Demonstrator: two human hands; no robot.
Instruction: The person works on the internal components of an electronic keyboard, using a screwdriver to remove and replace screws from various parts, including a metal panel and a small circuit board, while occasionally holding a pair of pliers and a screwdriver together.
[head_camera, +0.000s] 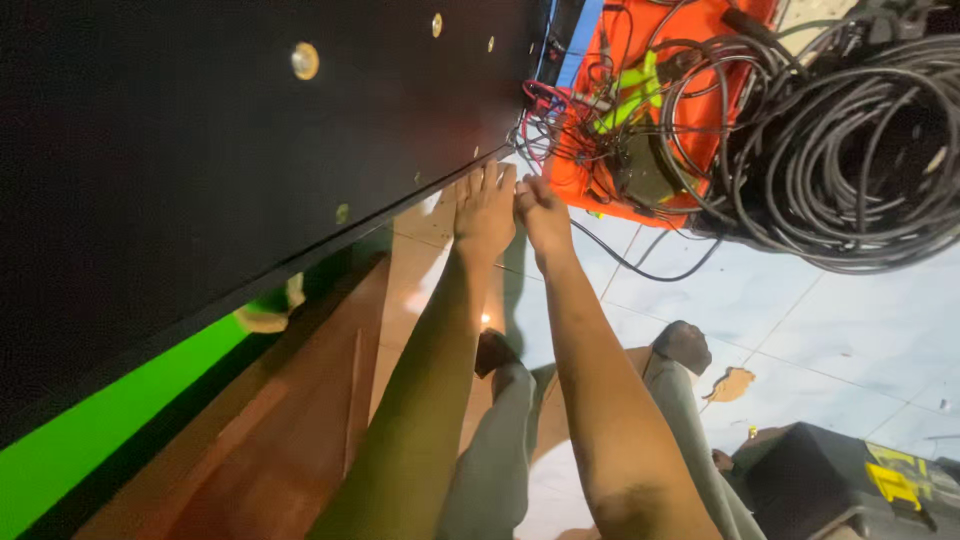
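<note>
Both my arms reach forward side by side. My left hand (485, 205) rests with its fingers curled against the lower edge of a large black panel (200, 150) studded with brass screws. Just to its right, touching it, my right hand (545, 215) has its fingers bent toward a tangle of thin red and black wires (545, 120). The fingertips of both hands are hidden, so what they grip does not show.
An orange sheet (650, 60) with a green part lies under the wires. Thick coils of black cable (850, 150) sit at the right on pale floor tiles (800, 320). A wooden board (300, 400) and a green strip (90, 440) lie at the left. My grey-trousered knees (500, 420) are below. A black-and-yellow case (850, 480) stands at the lower right.
</note>
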